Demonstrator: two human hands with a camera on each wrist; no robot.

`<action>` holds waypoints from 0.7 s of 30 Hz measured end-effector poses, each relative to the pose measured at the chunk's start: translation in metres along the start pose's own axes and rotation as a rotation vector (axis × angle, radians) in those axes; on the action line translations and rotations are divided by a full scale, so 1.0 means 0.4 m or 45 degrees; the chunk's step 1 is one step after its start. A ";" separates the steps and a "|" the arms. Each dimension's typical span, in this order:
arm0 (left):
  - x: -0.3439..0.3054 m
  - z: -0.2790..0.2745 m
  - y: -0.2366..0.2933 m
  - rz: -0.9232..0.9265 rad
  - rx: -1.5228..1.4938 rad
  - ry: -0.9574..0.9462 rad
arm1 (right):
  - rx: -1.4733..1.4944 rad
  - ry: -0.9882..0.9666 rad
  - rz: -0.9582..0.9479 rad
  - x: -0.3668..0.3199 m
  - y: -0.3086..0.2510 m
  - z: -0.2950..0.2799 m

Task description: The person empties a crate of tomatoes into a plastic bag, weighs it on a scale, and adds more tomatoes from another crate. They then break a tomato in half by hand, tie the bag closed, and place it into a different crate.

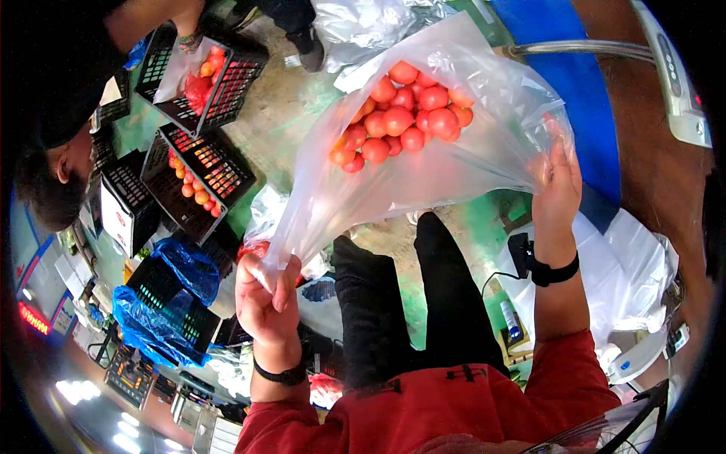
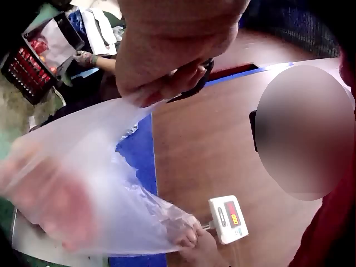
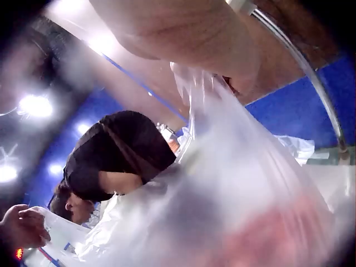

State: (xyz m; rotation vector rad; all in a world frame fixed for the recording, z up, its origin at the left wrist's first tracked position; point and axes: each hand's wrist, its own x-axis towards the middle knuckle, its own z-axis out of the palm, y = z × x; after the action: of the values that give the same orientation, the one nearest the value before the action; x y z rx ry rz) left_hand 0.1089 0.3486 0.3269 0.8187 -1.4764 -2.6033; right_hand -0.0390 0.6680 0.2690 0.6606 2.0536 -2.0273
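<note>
A large translucent plastic bag (image 1: 446, 170) is stretched wide between both hands, with a heap of red tomatoes (image 1: 408, 113) lying in it. My left hand (image 1: 268, 299) grips one gathered corner of the bag at the lower left. At the upper right my right hand (image 1: 558, 178) holds the opposite corner, fingers bent over the plastic. In the left wrist view the tomatoes (image 2: 61, 206) show as a blurred red mass through the film. The right wrist view has the bag (image 3: 222, 167) hanging from the right hand, its red contents low down.
Black crates (image 1: 200, 181) with tomatoes stand at the left, where another person (image 1: 64, 163) bends over. A scale display (image 2: 228, 219) on a post stands at the right. Blue plastic bags (image 1: 162, 321) drape crates at lower left. White plastic sheeting (image 1: 628, 265) lies at the right.
</note>
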 end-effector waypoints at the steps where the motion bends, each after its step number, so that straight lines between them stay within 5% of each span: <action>1: 0.008 0.023 -0.018 -0.005 -0.001 -0.012 | 0.001 0.013 -0.003 0.015 -0.002 -0.017; 4: 0.038 0.063 -0.087 -0.101 -0.085 -0.087 | -0.055 0.205 -0.101 0.066 0.014 -0.075; 7: 0.095 0.067 -0.216 -0.117 0.031 0.171 | -0.133 0.098 -0.068 0.118 0.112 -0.160; 12: 0.230 0.002 -0.376 -0.145 0.276 0.150 | -0.207 0.024 -0.052 0.230 0.260 -0.213; 21: 0.347 0.037 -0.373 -0.125 0.459 0.384 | -0.395 0.085 -0.151 0.312 0.289 -0.214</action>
State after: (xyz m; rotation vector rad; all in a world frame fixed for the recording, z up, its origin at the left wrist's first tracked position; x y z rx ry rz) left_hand 0.0151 0.4023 0.1536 1.2801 -1.8706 -2.1692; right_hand -0.0844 0.7717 0.1158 0.5659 2.4283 -1.7051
